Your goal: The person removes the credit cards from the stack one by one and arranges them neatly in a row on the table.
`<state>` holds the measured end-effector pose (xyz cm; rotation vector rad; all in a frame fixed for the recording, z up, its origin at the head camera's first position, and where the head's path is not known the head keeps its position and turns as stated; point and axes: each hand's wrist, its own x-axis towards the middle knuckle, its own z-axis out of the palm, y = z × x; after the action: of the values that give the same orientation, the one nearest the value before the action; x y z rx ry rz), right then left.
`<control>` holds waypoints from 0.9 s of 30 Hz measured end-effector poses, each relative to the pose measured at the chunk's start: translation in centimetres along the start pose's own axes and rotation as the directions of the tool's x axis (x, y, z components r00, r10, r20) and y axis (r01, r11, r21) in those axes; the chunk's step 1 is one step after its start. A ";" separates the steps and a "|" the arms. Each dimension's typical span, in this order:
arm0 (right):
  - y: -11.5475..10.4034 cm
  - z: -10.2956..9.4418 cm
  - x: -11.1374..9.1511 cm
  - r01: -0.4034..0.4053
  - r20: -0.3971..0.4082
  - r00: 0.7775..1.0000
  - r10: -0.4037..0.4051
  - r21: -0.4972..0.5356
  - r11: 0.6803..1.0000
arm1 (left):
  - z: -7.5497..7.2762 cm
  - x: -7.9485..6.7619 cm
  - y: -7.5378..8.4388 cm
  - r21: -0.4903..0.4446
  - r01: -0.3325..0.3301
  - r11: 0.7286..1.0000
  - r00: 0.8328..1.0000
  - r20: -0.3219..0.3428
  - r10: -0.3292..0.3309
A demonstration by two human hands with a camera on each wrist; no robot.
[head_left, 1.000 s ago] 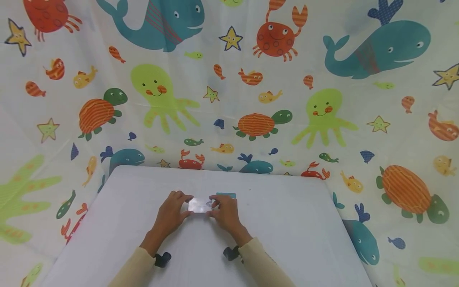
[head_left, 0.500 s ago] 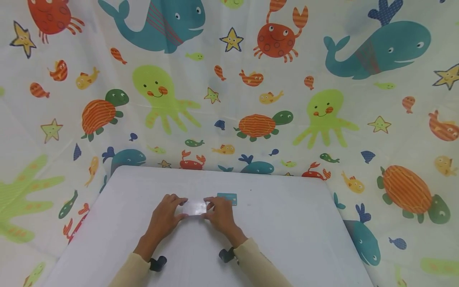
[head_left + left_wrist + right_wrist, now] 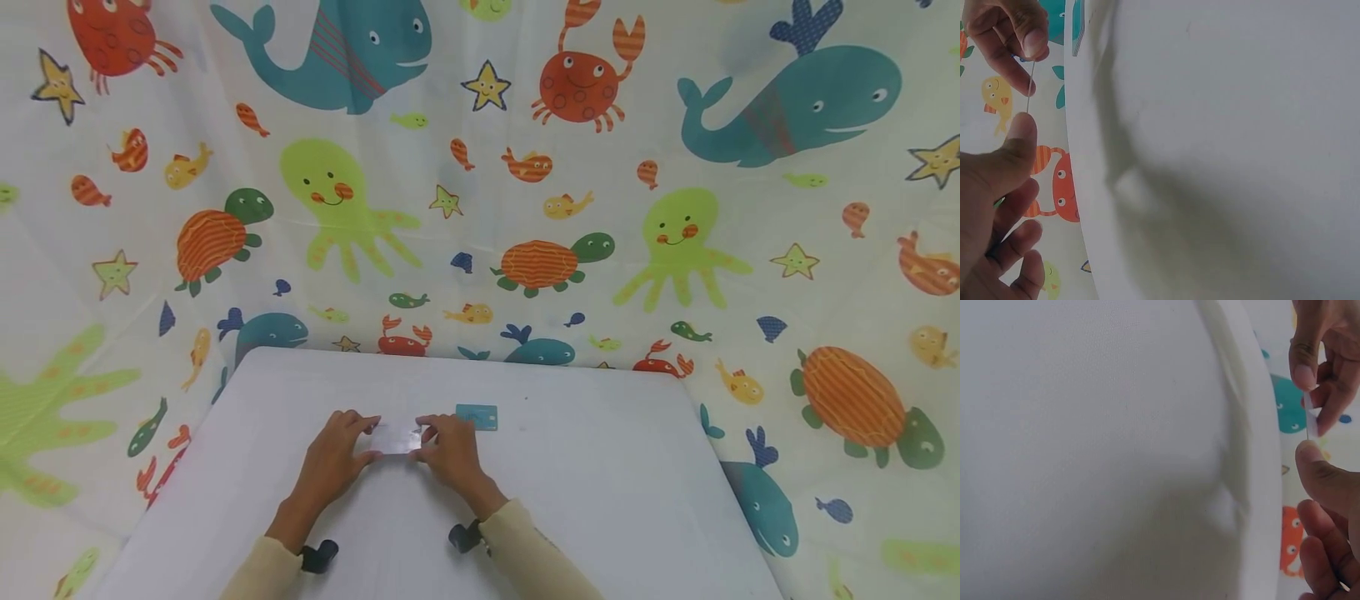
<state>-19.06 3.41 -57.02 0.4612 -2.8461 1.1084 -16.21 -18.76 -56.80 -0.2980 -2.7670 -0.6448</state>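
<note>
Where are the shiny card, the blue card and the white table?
Shiny card (image 3: 396, 438): head view, middle of its face.
Blue card (image 3: 482, 416): head view, middle of its uncovered part.
White table (image 3: 600, 475): head view, bare part of its top.

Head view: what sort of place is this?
Probably a makeshift indoor recording spot: a white table, a sea-creature-print cloth behind it, and black wrist-worn devices, likely cameras.

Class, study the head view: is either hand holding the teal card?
No: the teal card lies on the white table, while the left hand and right hand pinch a thin pale card.
</note>
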 end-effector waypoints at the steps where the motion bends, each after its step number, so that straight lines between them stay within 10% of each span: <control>1: -0.1 0.1 0.0 0.003 0.001 1.000 -0.003 0.004 1.000 | -0.1 -0.1 0.0 0.002 0.000 1.000 1.000 0.001 0.000; 27: -1.4 2.9 0.4 -0.003 0.049 0.999 0.003 0.003 1.000 | -1.8 -1.3 -1.7 0.031 0.055 0.998 0.997 0.049 -0.057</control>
<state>-18.90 0.40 -58.16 0.4913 -2.8888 1.1169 -15.01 -21.25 -56.32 -0.2339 -2.8389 -0.6168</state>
